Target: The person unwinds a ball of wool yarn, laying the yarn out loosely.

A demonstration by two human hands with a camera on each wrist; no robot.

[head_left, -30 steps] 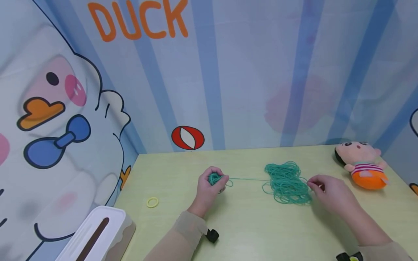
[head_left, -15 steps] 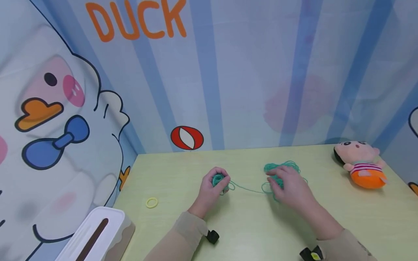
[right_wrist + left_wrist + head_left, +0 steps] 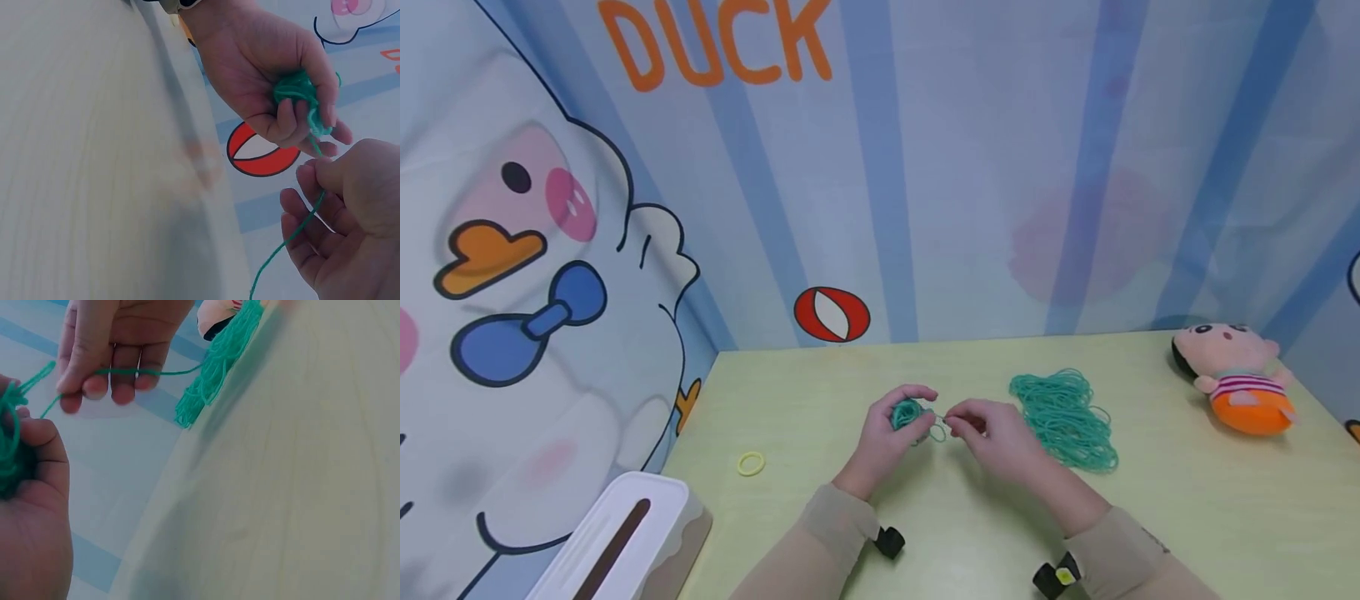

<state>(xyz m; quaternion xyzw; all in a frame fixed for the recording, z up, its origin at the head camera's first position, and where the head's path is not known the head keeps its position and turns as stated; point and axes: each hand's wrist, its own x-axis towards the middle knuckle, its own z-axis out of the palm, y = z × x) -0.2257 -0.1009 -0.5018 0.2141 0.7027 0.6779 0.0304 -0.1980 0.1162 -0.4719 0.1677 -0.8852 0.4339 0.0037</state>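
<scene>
My left hand [image 3: 883, 433] grips a small wound ball of green yarn [image 3: 907, 413], fingers and thumb curled round it. Close beside it on the right, my right hand [image 3: 996, 435] pinches the yarn strand [image 3: 315, 208] between thumb and forefinger. In the right wrist view this strand runs from the ball through the pinch and trails down past the other fingers. A loose heap of green yarn [image 3: 1067, 417] lies on the table behind the right hand, and the left wrist view shows the strand leading to it.
A yellow ring [image 3: 751, 463] lies on the table [image 3: 805, 392] left of the hands. At the lower left stands a white box with a slotted lid [image 3: 625, 525]. A plush doll [image 3: 1240, 383] lies at the back right. A printed curtain [image 3: 955, 183] rises behind the table.
My right hand has moved left from the yarn heap's right side, across it, to the ball, and pinches the strand there. The left hand keeps its place with the ball.
</scene>
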